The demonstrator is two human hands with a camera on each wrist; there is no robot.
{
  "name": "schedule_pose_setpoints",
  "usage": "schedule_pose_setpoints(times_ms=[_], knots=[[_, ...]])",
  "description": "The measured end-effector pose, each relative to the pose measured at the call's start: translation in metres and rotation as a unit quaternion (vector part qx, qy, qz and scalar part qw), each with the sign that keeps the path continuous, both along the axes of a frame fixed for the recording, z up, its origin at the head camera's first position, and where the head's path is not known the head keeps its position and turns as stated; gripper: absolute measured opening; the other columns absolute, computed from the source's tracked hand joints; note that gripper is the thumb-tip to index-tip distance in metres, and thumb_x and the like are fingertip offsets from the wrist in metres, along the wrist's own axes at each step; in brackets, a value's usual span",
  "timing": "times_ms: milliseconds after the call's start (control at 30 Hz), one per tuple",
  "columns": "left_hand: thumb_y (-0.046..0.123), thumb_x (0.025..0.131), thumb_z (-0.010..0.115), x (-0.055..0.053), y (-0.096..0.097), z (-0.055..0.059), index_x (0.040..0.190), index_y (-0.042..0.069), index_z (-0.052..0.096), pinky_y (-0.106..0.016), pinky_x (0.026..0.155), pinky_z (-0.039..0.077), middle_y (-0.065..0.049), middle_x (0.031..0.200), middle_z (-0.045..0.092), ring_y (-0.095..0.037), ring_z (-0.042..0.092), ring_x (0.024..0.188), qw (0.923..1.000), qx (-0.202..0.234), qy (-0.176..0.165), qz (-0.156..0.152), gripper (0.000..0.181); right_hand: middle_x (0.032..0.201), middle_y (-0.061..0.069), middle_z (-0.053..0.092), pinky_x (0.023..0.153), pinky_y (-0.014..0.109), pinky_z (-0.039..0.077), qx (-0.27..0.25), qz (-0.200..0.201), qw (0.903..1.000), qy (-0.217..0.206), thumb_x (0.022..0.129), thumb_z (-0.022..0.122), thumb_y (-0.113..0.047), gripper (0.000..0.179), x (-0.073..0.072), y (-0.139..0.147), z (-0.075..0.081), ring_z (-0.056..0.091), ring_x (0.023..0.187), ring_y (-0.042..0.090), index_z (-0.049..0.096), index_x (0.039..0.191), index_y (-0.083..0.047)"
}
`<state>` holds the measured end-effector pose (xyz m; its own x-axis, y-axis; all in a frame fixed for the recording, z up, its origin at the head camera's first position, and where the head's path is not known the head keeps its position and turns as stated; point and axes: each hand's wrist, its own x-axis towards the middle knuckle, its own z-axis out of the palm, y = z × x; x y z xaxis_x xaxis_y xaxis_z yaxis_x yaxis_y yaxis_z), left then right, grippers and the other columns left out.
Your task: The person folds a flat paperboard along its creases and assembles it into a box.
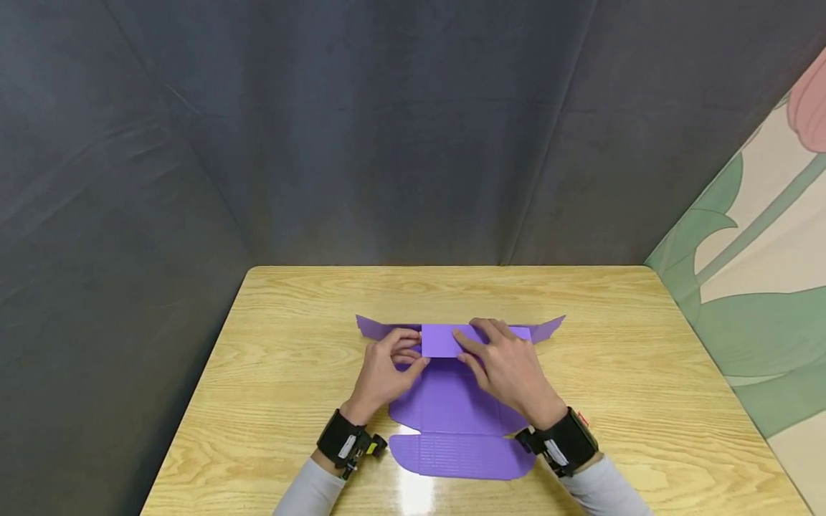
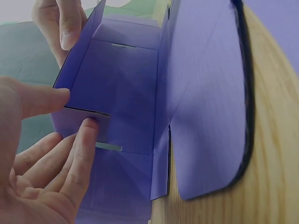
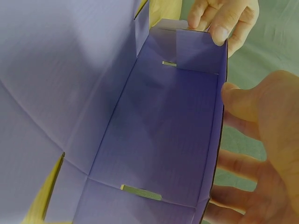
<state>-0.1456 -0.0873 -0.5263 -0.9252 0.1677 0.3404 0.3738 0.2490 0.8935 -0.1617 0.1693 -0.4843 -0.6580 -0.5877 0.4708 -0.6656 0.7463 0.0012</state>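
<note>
A partly folded purple cardboard box [image 1: 461,401] lies on the table, with a narrow wall panel [image 1: 441,341] raised at its far side and side flaps spread beyond both ends. My left hand [image 1: 383,374] is at the left end of that panel. Its thumb and fingers pinch a small folded end flap [image 2: 103,125], just above a slot in the cardboard. Along the raised panel, my right hand [image 1: 514,367] grips the wall, its thumb [image 3: 237,99] at the rim and its fingers spread along the outer face.
The wood-grain table [image 1: 290,401] extends on both sides of the box. Behind it hangs a dark grey curtain [image 1: 387,143], and a floral cloth [image 1: 761,322] is at the right. A rounded lid flap [image 1: 461,459] of the box points toward me.
</note>
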Motion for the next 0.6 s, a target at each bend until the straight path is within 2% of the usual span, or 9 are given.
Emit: schedule_pose_setpoints(times_ms=[433, 533, 600], knots=[[0.0, 0.087, 0.086, 0.0017, -0.0062, 0.0032, 0.128, -0.003, 0.066, -0.038, 0.084, 0.066, -0.022, 0.125, 0.076, -0.033, 0.08, 0.096, 0.9989, -0.014, -0.042, -0.016, 0.046, 0.127, 0.018, 0.07, 0.07, 0.053, 0.065, 0.002, -0.01, 0.9999, 0.001, 0.097, 0.077, -0.038, 0.038, 0.0022, 0.0002, -0.0006, 0.071, 0.112, 0.044, 0.079, 0.131, -0.021], [-0.004, 0.086, 0.084, 0.0029, -0.0083, 0.0034, 0.127, -0.004, 0.067, -0.04, 0.085, 0.066, -0.023, 0.125, 0.075, -0.034, 0.079, 0.098, 0.998, -0.034, -0.053, -0.004, 0.045, 0.127, 0.018, 0.07, 0.067, 0.051, 0.065, 0.002, -0.009, 0.9999, 0.004, 0.097, 0.077, -0.039, 0.038, 0.0031, -0.0003, 0.0002, 0.071, 0.111, 0.044, 0.079, 0.131, -0.021], [-0.004, 0.086, 0.084, 0.0041, -0.0104, 0.0026, 0.127, -0.004, 0.068, -0.042, 0.088, 0.066, -0.022, 0.124, 0.075, -0.035, 0.078, 0.102, 0.9965, -0.064, -0.053, 0.012, 0.044, 0.127, 0.018, 0.07, 0.068, 0.052, 0.065, 0.0, -0.008, 1.0, 0.003, 0.097, 0.077, -0.038, 0.038, 0.0033, -0.0009, 0.0007, 0.071, 0.112, 0.043, 0.079, 0.131, -0.021]])
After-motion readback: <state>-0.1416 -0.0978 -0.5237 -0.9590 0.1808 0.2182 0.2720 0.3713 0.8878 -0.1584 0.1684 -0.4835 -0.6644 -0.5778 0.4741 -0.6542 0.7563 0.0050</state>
